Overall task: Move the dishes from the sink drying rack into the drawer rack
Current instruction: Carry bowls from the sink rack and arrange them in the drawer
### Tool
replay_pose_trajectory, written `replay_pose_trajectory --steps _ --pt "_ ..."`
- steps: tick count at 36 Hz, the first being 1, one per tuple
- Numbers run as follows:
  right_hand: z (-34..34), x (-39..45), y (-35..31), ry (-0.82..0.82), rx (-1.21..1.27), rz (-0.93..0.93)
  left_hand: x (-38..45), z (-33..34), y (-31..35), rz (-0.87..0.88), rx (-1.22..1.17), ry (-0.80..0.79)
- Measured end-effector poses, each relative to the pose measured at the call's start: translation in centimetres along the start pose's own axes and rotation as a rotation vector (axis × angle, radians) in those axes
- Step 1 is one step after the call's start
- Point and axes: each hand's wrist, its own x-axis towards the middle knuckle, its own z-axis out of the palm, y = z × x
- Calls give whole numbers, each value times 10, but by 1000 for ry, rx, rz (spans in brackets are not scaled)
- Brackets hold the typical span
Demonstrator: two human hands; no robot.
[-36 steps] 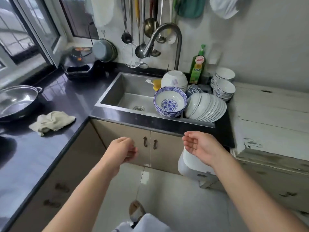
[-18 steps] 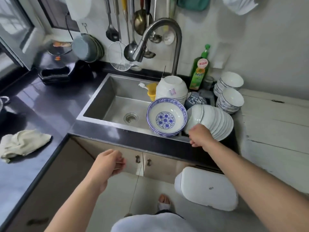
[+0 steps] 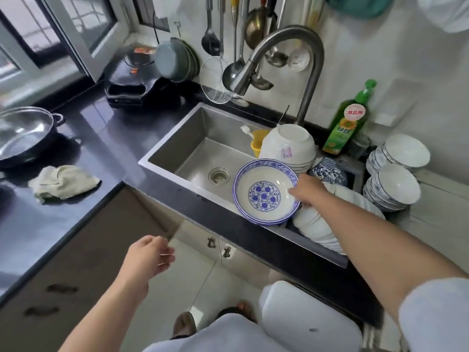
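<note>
A blue-and-white patterned bowl [image 3: 264, 196] leans on its edge in the rack at the right end of the sink [image 3: 193, 141]. My right hand [image 3: 308, 190] grips its right rim, fingertips inside the bowl. A row of white plates [image 3: 314, 224] stands on edge just right of the bowl, partly hidden under my forearm. Behind them sit upturned white bowls [image 3: 286, 146] and a small blue patterned bowl [image 3: 327, 171]. My left hand [image 3: 148, 257] hangs loosely open above the floor, in front of the cabinet, holding nothing. No drawer rack is in view.
The faucet [image 3: 299, 47] arches over the sink, with hanging ladles behind it. A green soap bottle [image 3: 347, 123] and two stacks of bowls [image 3: 396, 186] stand at the right. A cloth [image 3: 63, 181] and a steel pan [image 3: 22, 133] lie on the left counter. A white bin [image 3: 309, 318] stands on the floor.
My right hand rose from the front of the white plates to the blue-and-white bowl's rim and took hold of it. My left hand stayed low and open.
</note>
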Motion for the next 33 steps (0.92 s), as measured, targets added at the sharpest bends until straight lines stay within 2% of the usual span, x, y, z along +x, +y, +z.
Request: replay_pose_trajectory --steps 12,19,27,33 --pt "-17 12 -5 -184 -86 -45 -5 22 2 37 54 -41" --pt "-27 21 2 -300 63 -26 -12 28 6 50 40 -57" --pt "-33 26 9 -421 284 -70 -22 26 14 157 -13 -38" --pt "-41 22 17 -443 379 -110 -30 32 24 194 -32 -75"
